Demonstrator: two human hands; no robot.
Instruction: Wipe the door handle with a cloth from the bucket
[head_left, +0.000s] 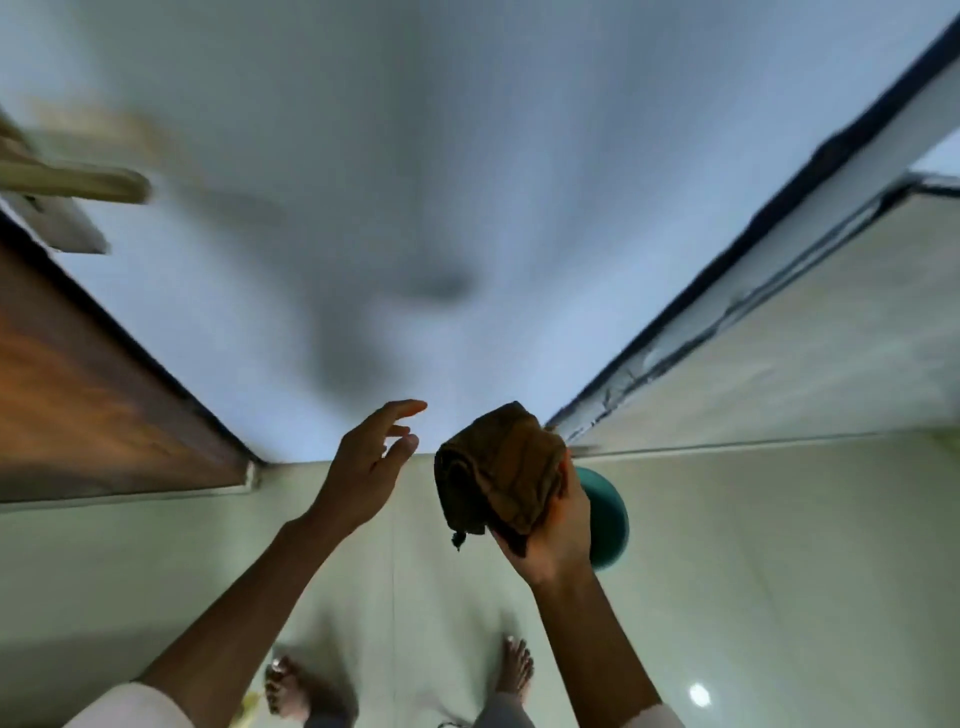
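A pale metal lever door handle (78, 182) juts from the white door (415, 182) at the far left, blurred by motion. My right hand (558, 525) is raised at centre and grips a bunched brown cloth (498, 470). Behind that hand a teal bucket (608, 514) stands on the floor, mostly hidden. My left hand (366, 462) hovers just left of the cloth with its fingers apart and nothing in it. Both hands are well below and to the right of the handle.
A brown wooden door frame (93, 395) runs along the left. A tiled wall (805, 338) with a dark edge strip rises on the right. My bare feet (291, 686) stand on the pale tiled floor (753, 571) below.
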